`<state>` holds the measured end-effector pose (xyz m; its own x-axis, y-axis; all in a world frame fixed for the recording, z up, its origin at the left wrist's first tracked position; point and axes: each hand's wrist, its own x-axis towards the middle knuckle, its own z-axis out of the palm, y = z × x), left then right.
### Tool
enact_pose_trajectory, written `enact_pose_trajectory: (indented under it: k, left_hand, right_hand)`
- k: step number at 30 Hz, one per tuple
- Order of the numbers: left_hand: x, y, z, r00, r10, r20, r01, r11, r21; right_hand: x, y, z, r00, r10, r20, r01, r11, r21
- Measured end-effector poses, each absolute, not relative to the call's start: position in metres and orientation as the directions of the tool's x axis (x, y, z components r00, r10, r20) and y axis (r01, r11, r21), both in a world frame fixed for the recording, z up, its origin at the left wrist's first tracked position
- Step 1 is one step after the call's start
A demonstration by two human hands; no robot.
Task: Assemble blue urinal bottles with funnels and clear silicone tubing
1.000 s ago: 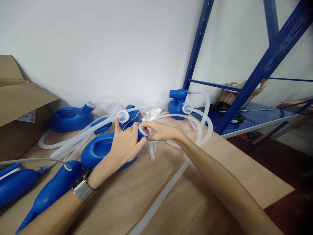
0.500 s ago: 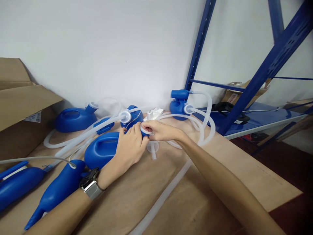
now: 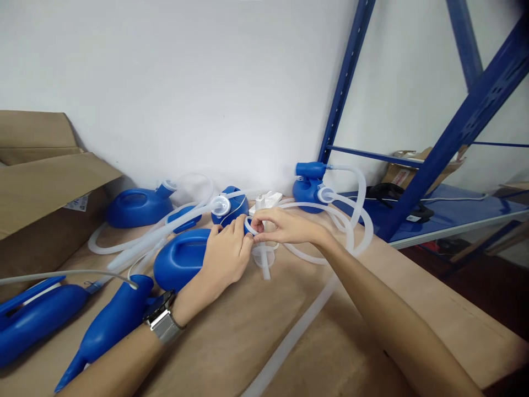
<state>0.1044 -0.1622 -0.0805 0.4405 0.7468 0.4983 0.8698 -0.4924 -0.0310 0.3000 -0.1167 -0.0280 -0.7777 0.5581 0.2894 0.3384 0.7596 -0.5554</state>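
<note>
A blue plastic urinal bottle (image 3: 178, 269) with a moulded handle lies on its side on the table, its mouth facing right. My left hand (image 3: 228, 251) is wrapped over the bottle's neck and hides most of it. At the mouth sits a white ring (image 3: 248, 225). The thumb and fingers of my right hand (image 3: 289, 225) are pinched at the ring's right edge; how firmly it sits in the neck I cannot tell. Just below the right hand, a translucent cap with a short tube (image 3: 265, 260) lies on the table.
More blue urinal bottles (image 3: 138, 207) with translucent hoses (image 3: 293, 331) lie around the table (image 3: 215, 347). An open cardboard box (image 3: 49, 182) stands at left. White wall behind; a blue metal shelf (image 3: 446, 193) stands at right. A grey cable (image 3: 70, 273) crosses the left side.
The right fingers have shifted from inside the bottle's mouth towards the ring's right edge. The left hand keeps its hold on the neck. The whole view has moved slightly.
</note>
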Motion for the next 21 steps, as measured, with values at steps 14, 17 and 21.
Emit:
enact_pose_trajectory:
  k: [14,17,21]
  left_hand:
    - [0.078,-0.154,-0.043,0.476,0.822,0.314,0.816,-0.545,0.191]
    - [0.076,-0.152,-0.041,0.453,0.838,0.304,0.819,-0.526,0.23]
    - [0.076,-0.152,-0.042,0.381,0.876,0.297,0.837,-0.463,0.293]
  right_hand:
    - [0.302,-0.122,-0.023,-0.661,0.705,0.258,0.464,0.654,-0.598]
    - [0.302,-0.123,-0.02,-0.68,0.677,0.282,0.489,0.706,-0.513]
    - [0.303,-0.123,-0.017,-0.72,0.632,0.287,0.504,0.76,-0.409]
